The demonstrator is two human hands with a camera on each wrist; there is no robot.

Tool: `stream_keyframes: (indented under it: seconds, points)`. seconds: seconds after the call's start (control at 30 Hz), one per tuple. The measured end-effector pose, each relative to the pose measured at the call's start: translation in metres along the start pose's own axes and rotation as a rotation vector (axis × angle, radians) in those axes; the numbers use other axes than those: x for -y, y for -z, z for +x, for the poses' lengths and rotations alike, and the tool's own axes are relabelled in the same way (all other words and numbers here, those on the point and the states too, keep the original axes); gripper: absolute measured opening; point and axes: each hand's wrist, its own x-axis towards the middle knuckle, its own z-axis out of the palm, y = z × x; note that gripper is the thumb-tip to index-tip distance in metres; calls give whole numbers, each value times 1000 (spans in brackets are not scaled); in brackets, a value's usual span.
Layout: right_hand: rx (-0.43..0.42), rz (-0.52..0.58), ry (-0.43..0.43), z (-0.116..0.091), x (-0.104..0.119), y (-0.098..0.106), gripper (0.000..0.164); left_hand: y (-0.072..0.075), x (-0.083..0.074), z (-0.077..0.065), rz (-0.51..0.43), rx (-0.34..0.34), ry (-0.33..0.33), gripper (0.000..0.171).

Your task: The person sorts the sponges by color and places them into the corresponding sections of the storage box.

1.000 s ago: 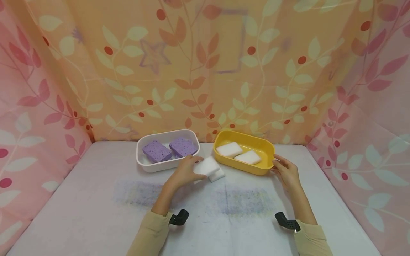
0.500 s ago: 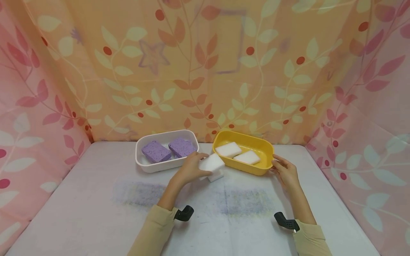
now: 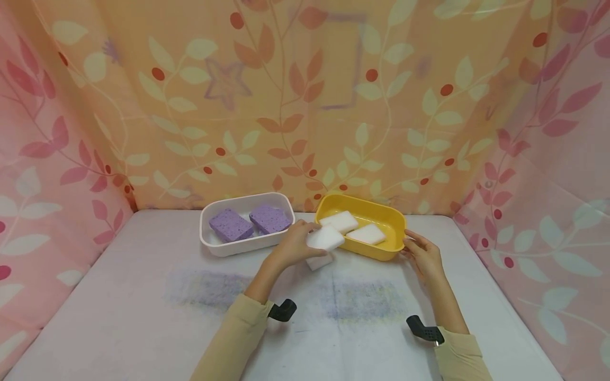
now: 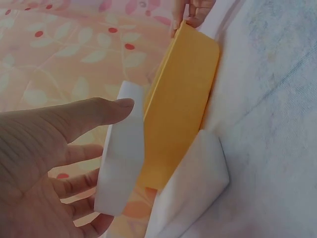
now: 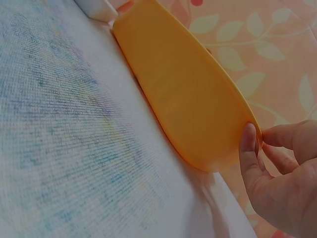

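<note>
My left hand [image 3: 296, 244] pinches a white sponge [image 3: 326, 238] between thumb and fingers, raised near the front left wall of the yellow tray [image 3: 369, 248]. Below it another white sponge [image 3: 318, 263] lies on the table; the left wrist view shows this lower sponge [image 4: 200, 173] beside the tray's outer wall. Inside the yellow tray are two more white sponges, one at the left [image 3: 342, 220] and one nearer the middle [image 3: 367, 234]. My right hand [image 3: 425, 256] grips the tray's right end, the thumb on the outside of the wall [image 5: 188, 94] and fingers at the rim.
Left of the yellow tray stands a white tray [image 3: 243, 246] with two purple sponges, one on the left [image 3: 231, 225] and one on the right [image 3: 269, 219]. A patterned curtain [image 3: 305, 106] closes off the back. Smudged coloured patches mark the white tabletop [image 3: 143, 317].
My left hand has carried the white sponge rightward, off the lower sponge and up to the yellow tray's edge. The right hand has stayed at the tray's right end.
</note>
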Motion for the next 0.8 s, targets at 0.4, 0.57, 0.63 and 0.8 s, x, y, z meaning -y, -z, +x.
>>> stream_keyframes:
  seconds: [0.4, 0.57, 0.63, 0.8]
  points:
    - [-3, -8, 2, -1, 1, 0, 58, -8, -17, 16, -8, 29, 1, 66]
    - [-1, 7, 2, -2, 2, -1, 58, -13, -21, 25, -1, 37, -4, 66]
    - [0, 12, -5, -2, 2, 0, 58, -14, -22, 28, 6, 39, -1, 66]
    - [2, 10, -19, -1, 1, 1, 58, -17, -29, 35, 13, 36, -2, 67]
